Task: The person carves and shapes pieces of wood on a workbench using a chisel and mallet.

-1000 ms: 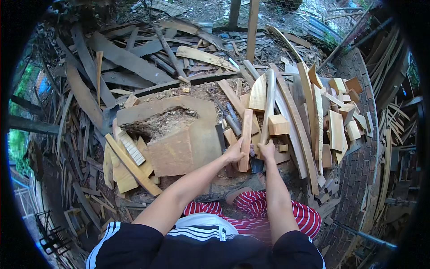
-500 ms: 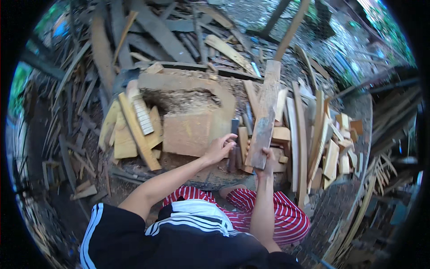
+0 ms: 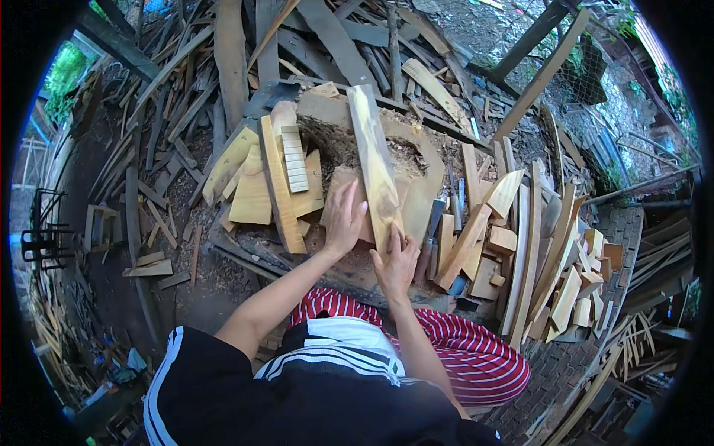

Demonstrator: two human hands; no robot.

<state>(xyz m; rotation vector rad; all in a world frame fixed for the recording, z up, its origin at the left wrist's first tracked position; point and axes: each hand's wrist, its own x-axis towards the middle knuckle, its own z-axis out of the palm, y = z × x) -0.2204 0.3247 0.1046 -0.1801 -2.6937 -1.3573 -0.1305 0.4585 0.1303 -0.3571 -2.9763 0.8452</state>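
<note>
One black short-sleeved shirt point(image 3: 312, 405); white stripes point(image 3: 158, 386) run along its left sleeve point(image 3: 212, 364), black ones cross its white lower front point(image 3: 342, 358). Red trousers point(image 3: 476, 360), narrow white stripes. Left hand point(image 3: 346, 223) and right hand point(image 3: 396, 266): bare.

At my ten o'clock I see daylit green foliage point(image 3: 67, 70); dark earth floor point(image 3: 190, 301) spreads at eight, brick paving point(image 3: 569, 368) at four, wire mesh point(image 3: 611, 83) at two, near a dark post point(image 3: 529, 41).
</note>
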